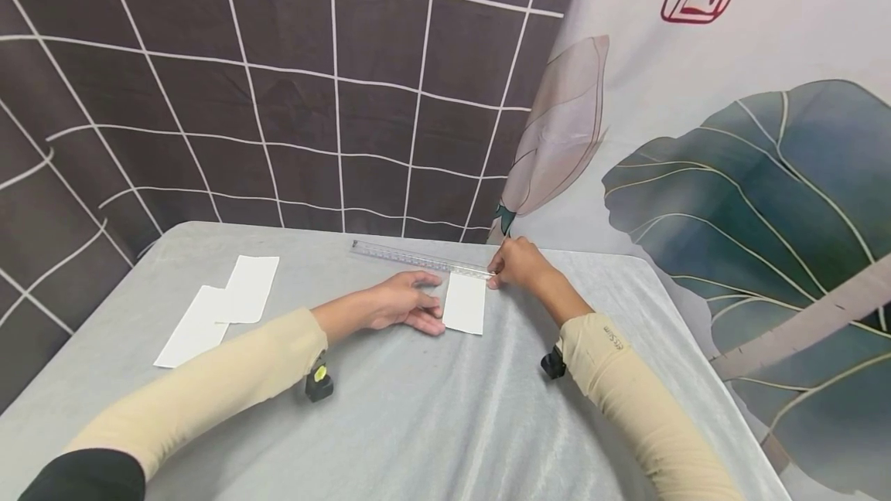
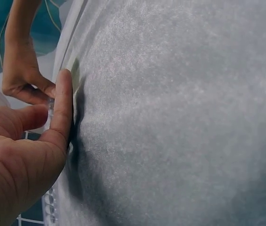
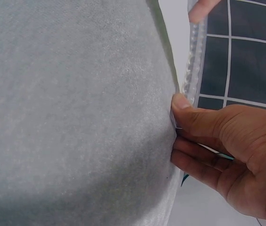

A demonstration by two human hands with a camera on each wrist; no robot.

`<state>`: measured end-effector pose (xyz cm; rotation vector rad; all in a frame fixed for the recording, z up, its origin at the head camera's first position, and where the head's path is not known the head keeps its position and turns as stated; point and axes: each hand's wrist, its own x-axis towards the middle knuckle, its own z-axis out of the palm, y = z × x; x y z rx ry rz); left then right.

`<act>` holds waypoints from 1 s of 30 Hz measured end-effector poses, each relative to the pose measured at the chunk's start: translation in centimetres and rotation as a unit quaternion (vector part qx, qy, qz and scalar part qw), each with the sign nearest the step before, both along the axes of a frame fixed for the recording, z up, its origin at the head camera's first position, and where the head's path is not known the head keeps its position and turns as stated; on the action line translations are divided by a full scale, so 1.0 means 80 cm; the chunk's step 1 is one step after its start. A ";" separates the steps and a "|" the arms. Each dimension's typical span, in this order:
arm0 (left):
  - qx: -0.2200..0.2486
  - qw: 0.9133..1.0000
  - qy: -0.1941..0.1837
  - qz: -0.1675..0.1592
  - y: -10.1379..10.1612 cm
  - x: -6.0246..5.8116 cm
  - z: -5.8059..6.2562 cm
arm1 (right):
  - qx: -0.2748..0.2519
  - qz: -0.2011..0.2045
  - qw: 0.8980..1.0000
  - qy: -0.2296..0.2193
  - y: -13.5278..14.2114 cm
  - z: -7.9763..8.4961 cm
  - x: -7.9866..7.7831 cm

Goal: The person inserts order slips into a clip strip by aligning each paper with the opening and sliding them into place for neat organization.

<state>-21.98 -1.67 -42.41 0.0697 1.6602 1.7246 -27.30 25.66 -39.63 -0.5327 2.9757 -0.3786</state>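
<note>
A small white paper rectangle (image 1: pixel 464 305) lies on the grey cloth, its far edge at a clear plastic ruler (image 1: pixel 411 257). My right hand (image 1: pixel 520 263) pinches the ruler's right end between thumb and fingers, by the paper's far right corner. In the right wrist view, the thumb of the right hand (image 3: pixel 227 146) is at the end of the ruler (image 3: pixel 196 52), next to the paper (image 3: pixel 176 37). My left hand (image 1: pixel 402 304) rests at the paper's left side with its fingers loosely extended; the left wrist view shows the same hand (image 2: pixel 34 136) holding nothing.
Two white paper pieces, a nearer one (image 1: pixel 191 328) and a farther one (image 1: pixel 252 290), overlap on the left of the cloth-covered table (image 1: pixel 376 424). A dark grid-patterned curtain (image 1: pixel 278 99) hangs behind, and a leaf-printed curtain (image 1: pixel 738 176) hangs on the right.
</note>
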 end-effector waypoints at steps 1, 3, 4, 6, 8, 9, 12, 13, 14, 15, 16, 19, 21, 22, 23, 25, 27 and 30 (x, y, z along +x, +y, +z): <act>0.000 1.000 -0.001 -0.001 0.000 0.001 0.000 | 0.000 0.001 1.000 0.001 0.000 0.000 0.000; -0.003 1.000 -0.001 -0.003 -0.001 0.003 0.001 | 0.000 -0.001 1.000 0.000 0.000 0.001 0.000; -0.005 1.000 0.000 -0.004 -0.002 0.004 0.001 | 0.000 -0.002 1.000 0.000 0.000 0.001 0.000; -0.008 1.000 0.001 -0.006 -0.003 0.005 0.001 | 0.000 -0.004 1.000 -0.002 0.000 0.001 0.000; -0.012 1.000 0.004 -0.010 -0.005 0.006 0.001 | 0.000 -0.007 1.000 -0.004 0.000 0.000 -0.001; -0.013 1.000 0.004 -0.011 -0.006 0.007 0.001 | 0.000 -0.008 1.000 -0.005 0.000 0.000 -0.001; -0.014 1.000 0.005 -0.013 -0.011 0.009 0.000 | 0.002 -0.010 1.000 -0.007 -0.001 -0.001 -0.001; -0.013 1.000 0.005 -0.012 -0.012 0.009 -0.001 | 0.002 -0.011 1.000 -0.008 -0.002 -0.001 -0.001; -0.013 1.000 0.004 -0.012 -0.014 0.009 -0.002 | 0.002 -0.012 1.000 -0.008 -0.002 -0.001 0.000; -0.012 1.000 0.004 -0.011 -0.015 0.009 -0.003 | 0.002 -0.013 1.000 -0.009 -0.003 -0.001 0.000; -0.012 1.000 0.004 -0.010 -0.016 0.009 -0.004 | 0.004 -0.012 1.000 -0.008 -0.003 -0.001 0.000; -0.019 1.000 0.003 -0.011 -0.021 0.009 -0.006 | 0.005 -0.010 1.000 -0.008 -0.003 0.000 0.000; -0.025 1.000 0.003 -0.015 -0.024 0.011 -0.004 | 0.004 -0.012 1.000 -0.011 -0.003 0.000 -0.001; -0.029 0.999 0.003 -0.017 -0.026 0.012 -0.003 | 0.003 -0.013 1.000 -0.012 -0.003 0.000 -0.002; -0.030 0.999 0.003 -0.018 -0.028 0.013 -0.003 | 0.003 -0.014 1.000 -0.013 -0.003 0.000 -0.002; -0.031 0.999 0.003 -0.020 -0.031 0.015 -0.001 | 0.003 -0.016 1.000 -0.013 -0.003 0.000 -0.003; -0.030 0.999 0.003 -0.021 -0.035 0.018 -0.001 | 0.004 -0.016 1.000 -0.011 -0.002 -0.001 -0.002; -0.030 0.999 0.002 -0.018 -0.041 0.020 -0.003 | 0.007 -0.012 1.000 -0.007 -0.003 -0.001 -0.001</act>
